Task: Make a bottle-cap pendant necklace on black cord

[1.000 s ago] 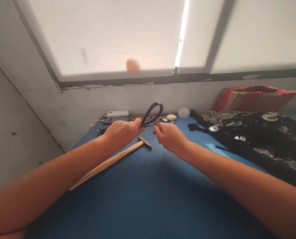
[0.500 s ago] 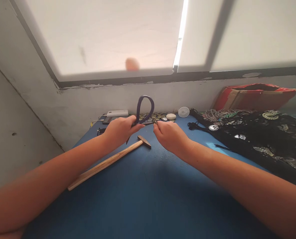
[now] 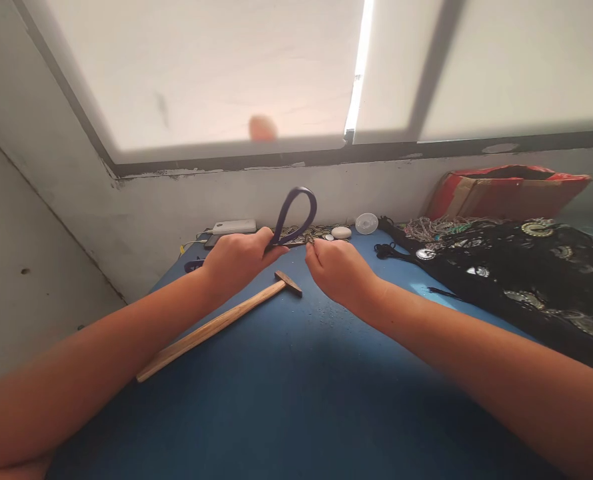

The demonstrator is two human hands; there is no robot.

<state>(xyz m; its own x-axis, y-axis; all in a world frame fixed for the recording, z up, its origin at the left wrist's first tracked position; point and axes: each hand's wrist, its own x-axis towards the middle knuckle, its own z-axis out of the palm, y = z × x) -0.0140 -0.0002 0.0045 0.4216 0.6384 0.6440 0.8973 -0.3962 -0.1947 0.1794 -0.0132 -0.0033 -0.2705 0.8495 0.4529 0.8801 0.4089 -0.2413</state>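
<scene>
My left hand is closed, with thumb and fingers pinching a dark purple strap. The strap stands up from the grip in a teardrop loop, and a purple piece with cut-outs shows behind my left wrist. Close by on the right, my right hand is closed with its fingertips around a small dark metallic-looking piece; most of it is hidden. A hammer with a wooden handle lies below my left hand, its head near the gap between the hands.
On the blue tabletop, a white phone-like device, many small round studs, a white oval object and a clear spool line the wall. Black cords with shiny discs pile up at right, before a red box.
The strap's loop has leaned right and become narrower. A dark pointed end under my left hand no longer shows, and the purple piece behind the wrist is now visible. Both hands stay nearly in place.
</scene>
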